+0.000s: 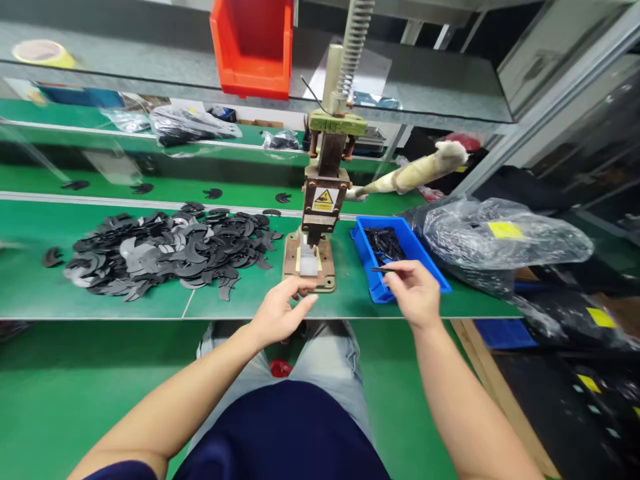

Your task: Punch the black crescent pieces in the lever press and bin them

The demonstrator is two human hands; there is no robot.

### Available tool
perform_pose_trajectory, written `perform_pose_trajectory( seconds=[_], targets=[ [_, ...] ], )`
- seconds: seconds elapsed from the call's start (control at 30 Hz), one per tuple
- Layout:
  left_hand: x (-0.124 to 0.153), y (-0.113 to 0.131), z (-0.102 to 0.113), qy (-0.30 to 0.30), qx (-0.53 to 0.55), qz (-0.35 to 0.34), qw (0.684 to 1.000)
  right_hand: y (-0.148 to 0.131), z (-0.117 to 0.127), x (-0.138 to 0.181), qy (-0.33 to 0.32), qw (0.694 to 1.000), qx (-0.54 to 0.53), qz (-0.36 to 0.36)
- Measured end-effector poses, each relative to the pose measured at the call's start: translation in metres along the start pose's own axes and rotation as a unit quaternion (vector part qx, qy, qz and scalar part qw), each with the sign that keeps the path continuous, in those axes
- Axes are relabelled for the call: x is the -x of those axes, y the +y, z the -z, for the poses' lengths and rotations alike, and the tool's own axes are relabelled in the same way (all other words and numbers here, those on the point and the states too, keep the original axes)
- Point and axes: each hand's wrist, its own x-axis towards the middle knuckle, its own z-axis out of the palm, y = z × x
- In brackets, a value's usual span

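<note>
My left hand hovers at the front edge of the green bench, just in front of the hand press's brown base; its fingers are curled and close together, and nothing shows in them. My right hand pinches a thin black strip at the near corner of the blue tray, which holds more black strips. A large pile of flat black crescent-shaped parts lies left of the press. The press has a yellow warning label and a cloth-wrapped lever pointing right.
Clear plastic bags of black parts lie right of the tray. A red bin and a tape roll sit on the upper shelf. More bags rest on the rear green conveyor. My knees are below the bench edge.
</note>
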Motion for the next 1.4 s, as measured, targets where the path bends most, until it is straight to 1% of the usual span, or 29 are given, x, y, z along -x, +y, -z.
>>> perform_pose_trajectory(
  seconds=[0.07, 0.13, 0.23, 0.33, 0.43, 0.57, 0.7, 0.73, 0.77, 0.83, 0.9, 0.93, 1.0, 1.03, 1.07, 1.1, 1.13, 1.17, 1.23, 1.27, 1.3, 1.33, 1.37, 1.4],
  targets=[
    [-0.006, 0.015, -0.007, -0.020, 0.019, -0.031, 0.999, -0.020, -0.028, 0.028, -0.020, 0.997, -0.066, 0.023],
    [-0.007, 0.025, -0.010, -0.031, 0.029, -0.061, 0.997, -0.034, -0.051, 0.049, -0.043, 0.990, -0.124, 0.045],
    [-0.002, 0.031, -0.009, -0.028, 0.026, -0.087, 0.995, -0.043, -0.071, 0.065, -0.069, 0.977, -0.189, 0.070],
    [0.005, 0.030, -0.004, -0.021, 0.023, -0.087, 0.996, -0.042, -0.080, 0.067, -0.084, 0.967, -0.225, 0.082],
    [0.010, 0.027, -0.002, -0.020, 0.021, -0.076, 0.997, -0.039, -0.087, 0.067, -0.091, 0.963, -0.239, 0.084],
    [0.012, 0.024, -0.001, -0.019, 0.016, -0.069, 0.997, -0.036, -0.093, 0.068, -0.093, 0.963, -0.239, 0.084],
    [0.009, 0.024, 0.001, -0.022, 0.024, -0.064, 0.997, -0.035, -0.093, 0.066, -0.095, 0.965, -0.227, 0.093],
    [0.008, 0.023, 0.002, -0.027, 0.029, -0.046, 0.998, -0.036, -0.092, 0.064, -0.100, 0.964, -0.223, 0.100],
    [0.006, 0.022, 0.003, -0.038, 0.040, -0.013, 0.998, -0.036, -0.091, 0.061, -0.108, 0.963, -0.220, 0.109],
    [0.003, 0.019, 0.004, -0.080, 0.094, 0.086, 0.989, -0.038, -0.089, 0.054, -0.138, 0.958, -0.207, 0.141],
    [0.000, 0.014, 0.004, -0.136, 0.186, 0.186, 0.955, -0.040, -0.089, 0.048, -0.171, 0.949, -0.185, 0.191],
    [-0.002, 0.011, 0.004, -0.160, 0.235, 0.220, 0.933, -0.042, -0.089, 0.045, -0.185, 0.943, -0.172, 0.216],
    [-0.005, 0.003, 0.004, -0.189, 0.310, 0.253, 0.897, -0.044, -0.087, 0.041, -0.207, 0.935, -0.150, 0.247],
    [-0.007, -0.002, 0.004, -0.193, 0.329, 0.257, 0.888, -0.044, -0.086, 0.038, -0.215, 0.934, -0.142, 0.247],
    [-0.010, -0.009, 0.004, -0.188, 0.335, 0.254, 0.888, -0.044, -0.083, 0.034, -0.220, 0.936, -0.131, 0.240],
    [-0.015, -0.017, 0.005, -0.175, 0.327, 0.249, 0.895, -0.044, -0.078, 0.028, -0.215, 0.943, -0.117, 0.226],
    [-0.021, -0.026, 0.005, -0.149, 0.311, 0.241, 0.907, -0.044, -0.072, 0.019, -0.195, 0.953, -0.102, 0.208],
    [-0.029, -0.037, 0.006, -0.110, 0.287, 0.233, 0.923, -0.045, -0.065, 0.008, -0.158, 0.965, -0.089, 0.188],
    [-0.047, -0.062, 0.009, -0.016, 0.226, 0.215, 0.950, -0.049, -0.046, -0.020, -0.037, 0.984, -0.085, 0.155],
    [-0.057, -0.074, 0.010, 0.025, 0.188, 0.205, 0.960, -0.055, -0.036, -0.037, 0.030, 0.984, -0.098, 0.146],
    [-0.067, -0.085, 0.011, 0.050, 0.139, 0.192, 0.970, -0.064, -0.026, -0.054, 0.091, 0.977, -0.121, 0.150],
    [-0.075, -0.095, 0.013, 0.063, 0.082, 0.175, 0.979, -0.075, -0.017, -0.071, 0.138, 0.965, -0.149, 0.165],
    [-0.083, -0.102, 0.014, 0.062, 0.020, 0.153, 0.986, -0.088, -0.009, -0.086, 0.161, 0.952, -0.179, 0.190],
    [-0.089, -0.108, 0.015, 0.048, -0.041, 0.126, 0.990, -0.103, -0.003, -0.099, 0.169, 0.940, -0.204, 0.215]
  ],
)
